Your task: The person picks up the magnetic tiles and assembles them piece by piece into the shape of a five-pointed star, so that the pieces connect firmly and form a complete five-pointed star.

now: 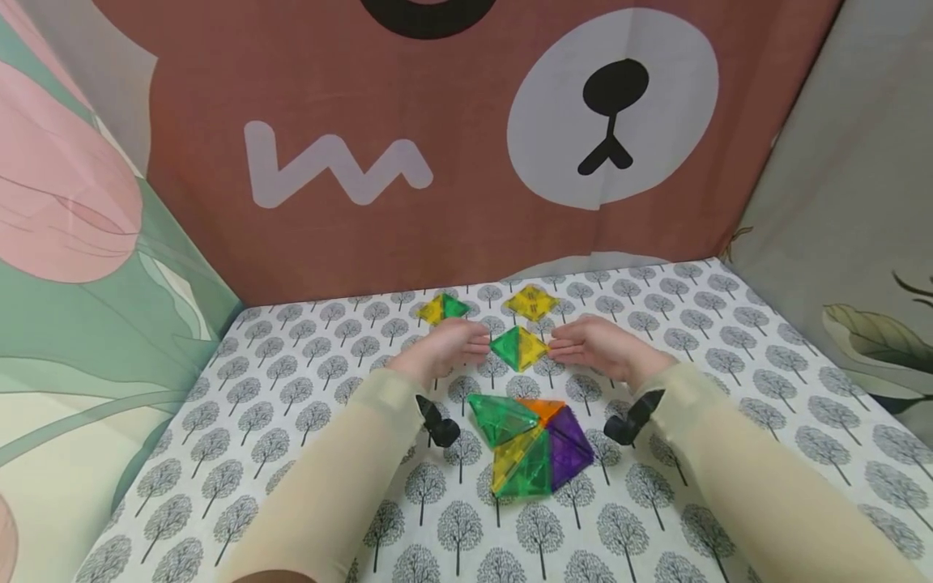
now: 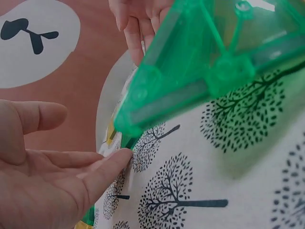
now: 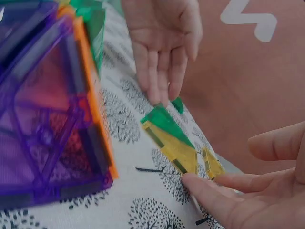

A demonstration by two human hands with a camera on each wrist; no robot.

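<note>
A flat diamond of one green and one yellow translucent magnetic tile lies between the two hands. My left hand is at its green corner with straight fingers, and in the left wrist view the left hand's fingertips reach that green edge. On the other side, my right hand has extended fingers at the yellow corner, where its fingertip appears to touch the tile. Neither hand grips anything. Nearer the body stands a raised shape of joined green, yellow, orange and purple magnetic tiles.
Behind the hands lie a yellow-and-green tile pair on the left and a yellow tile diamond on the right. A tree-print cloth covers the table. A brown printed curtain hangs along the back edge.
</note>
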